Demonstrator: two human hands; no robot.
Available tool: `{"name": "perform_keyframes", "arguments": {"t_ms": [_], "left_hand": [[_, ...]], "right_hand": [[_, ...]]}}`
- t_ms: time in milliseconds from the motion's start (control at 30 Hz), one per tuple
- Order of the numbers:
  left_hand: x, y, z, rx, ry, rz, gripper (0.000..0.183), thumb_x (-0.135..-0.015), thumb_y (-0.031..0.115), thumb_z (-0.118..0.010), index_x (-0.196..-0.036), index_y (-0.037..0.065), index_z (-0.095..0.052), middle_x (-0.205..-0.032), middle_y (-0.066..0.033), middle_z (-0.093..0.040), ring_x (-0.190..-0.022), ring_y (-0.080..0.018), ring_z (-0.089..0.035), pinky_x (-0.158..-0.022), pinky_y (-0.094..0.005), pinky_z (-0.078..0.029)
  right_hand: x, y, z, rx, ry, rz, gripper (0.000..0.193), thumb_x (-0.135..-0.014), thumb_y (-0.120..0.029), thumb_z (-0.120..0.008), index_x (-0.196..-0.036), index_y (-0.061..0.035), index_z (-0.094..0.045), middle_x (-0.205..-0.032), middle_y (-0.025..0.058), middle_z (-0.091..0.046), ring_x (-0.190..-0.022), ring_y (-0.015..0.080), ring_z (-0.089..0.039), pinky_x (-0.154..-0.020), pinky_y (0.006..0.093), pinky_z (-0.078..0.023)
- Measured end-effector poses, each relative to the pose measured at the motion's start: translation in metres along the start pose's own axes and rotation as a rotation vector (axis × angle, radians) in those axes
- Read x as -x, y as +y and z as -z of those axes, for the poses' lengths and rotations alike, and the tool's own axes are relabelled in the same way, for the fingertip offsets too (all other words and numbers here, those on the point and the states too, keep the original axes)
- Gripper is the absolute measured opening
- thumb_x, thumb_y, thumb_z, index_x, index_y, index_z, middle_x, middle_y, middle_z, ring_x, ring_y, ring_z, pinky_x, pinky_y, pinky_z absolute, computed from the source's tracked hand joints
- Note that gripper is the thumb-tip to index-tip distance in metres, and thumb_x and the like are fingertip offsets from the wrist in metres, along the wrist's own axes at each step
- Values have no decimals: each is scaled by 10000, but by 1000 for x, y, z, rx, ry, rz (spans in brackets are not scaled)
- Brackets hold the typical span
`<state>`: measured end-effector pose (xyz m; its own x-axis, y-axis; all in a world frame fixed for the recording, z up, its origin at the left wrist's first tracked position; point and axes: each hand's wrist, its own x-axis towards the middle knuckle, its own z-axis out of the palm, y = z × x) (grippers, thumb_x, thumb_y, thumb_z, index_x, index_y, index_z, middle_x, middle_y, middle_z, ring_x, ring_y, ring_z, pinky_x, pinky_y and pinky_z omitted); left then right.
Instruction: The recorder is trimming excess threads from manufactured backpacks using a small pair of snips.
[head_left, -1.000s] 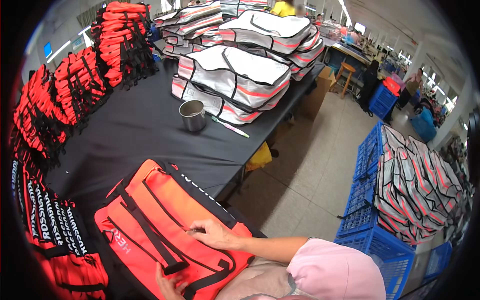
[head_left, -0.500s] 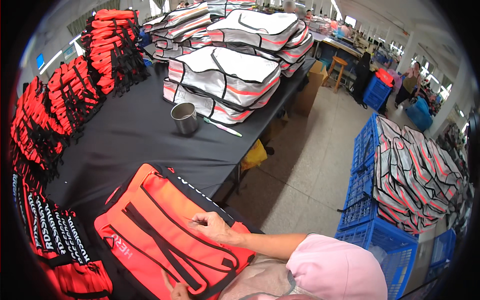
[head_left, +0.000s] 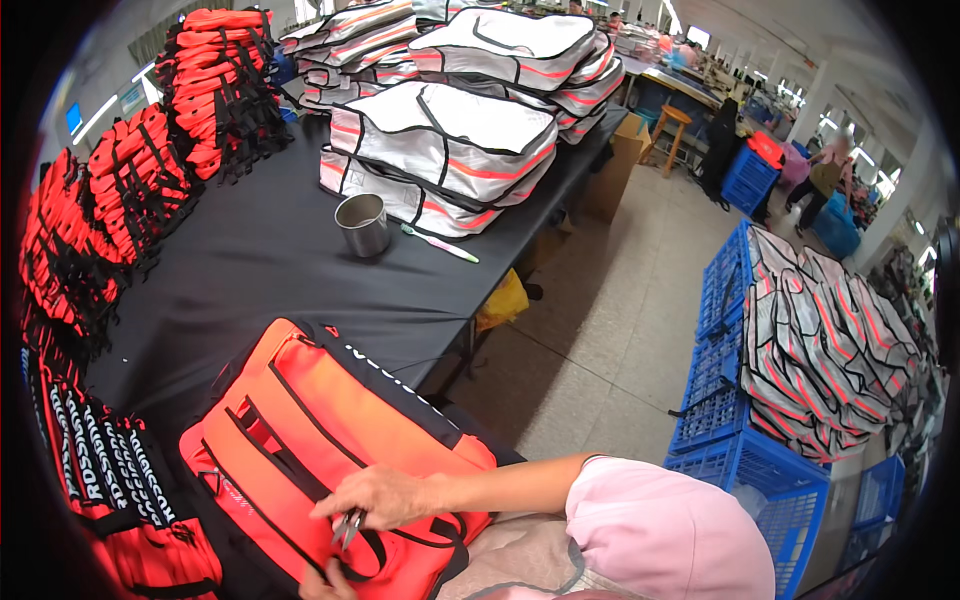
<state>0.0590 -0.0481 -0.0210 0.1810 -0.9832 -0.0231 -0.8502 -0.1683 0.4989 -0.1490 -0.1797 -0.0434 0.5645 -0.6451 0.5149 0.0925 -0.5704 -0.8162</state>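
A bright orange bag panel (head_left: 330, 420) with black piping and a dark side band lies flat in front of me. Black straps (head_left: 280, 455) run across it, one curling up in a loop near its lower end. My right hand (head_left: 385, 497) is over the panel, closed around small metal thread snips (head_left: 347, 528) whose blades point down at the strap. My left hand (head_left: 328, 583) shows only partly at the lower edge, fingers pinched at the looped strap end.
A metal cup (head_left: 362, 225) and a toothbrush (head_left: 440, 243) stand and lie on the black-covered table (head_left: 250, 260). Stacked white-grey bags (head_left: 440, 140) are behind them. Orange pieces (head_left: 140, 180) pile at left. Blue crates (head_left: 720, 390) with grey bags (head_left: 820, 340) are at right.
My right hand has moved left and down toward my left hand, and the snips now show clearly. The strap has lifted into a loop. The view has shifted slightly.
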Motion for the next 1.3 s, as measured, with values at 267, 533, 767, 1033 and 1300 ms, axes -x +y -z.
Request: {"name": "perform_keyframes", "arguments": {"t_ms": [267,533,767,1033,1300], "left_hand": [[-39,-20,20,649,478,236,552,-963,247,-607,-1332,-139,-469,-1234,-313,-594,-1094,-345,-586,-1008,-388,-432],[-34,-33,-15,871,234,241,241,-969,199,-575,-1109,3,-590,-694,-41,-544,-544,-160,-470,-511,-300,-404],[0,57,-60,1208,136,244,258,-959,164,-597,-1165,10,-577,-919,-58,-618,-686,-109,-549,-587,-255,-452],[19,54,-45,1376,-130,461,220,-886,8,-651,-1092,39,-581,-857,-40,-627,-649,-114,-562,-582,-238,-460],[8,55,-37,917,24,83,493,-628,90,-869,-1075,-6,-686,-1571,-192,-234,-1316,-325,-468,-1039,-424,-429]], "right_hand": [[21,-24,7,321,-484,-390,202,-806,-216,-710,-897,-36,-689,-690,138,-652,-751,348,-661,-614,449,-490],[18,-12,29,-502,-220,-554,333,-840,-322,-742,-873,6,-694,-657,111,-641,-650,170,-596,-628,337,-473],[0,-8,5,-17,-33,-533,357,-854,-280,-728,-775,38,-587,-599,180,-511,-539,218,-486,-544,398,-395],[-5,0,0,-90,18,-513,376,-839,-263,-720,-700,33,-534,-582,164,-472,-547,224,-472,-568,394,-402],[-22,37,-8,-346,117,-578,209,-942,-159,-666,-786,-22,-638,-694,-47,-572,-696,15,-514,-611,231,-446]]}}
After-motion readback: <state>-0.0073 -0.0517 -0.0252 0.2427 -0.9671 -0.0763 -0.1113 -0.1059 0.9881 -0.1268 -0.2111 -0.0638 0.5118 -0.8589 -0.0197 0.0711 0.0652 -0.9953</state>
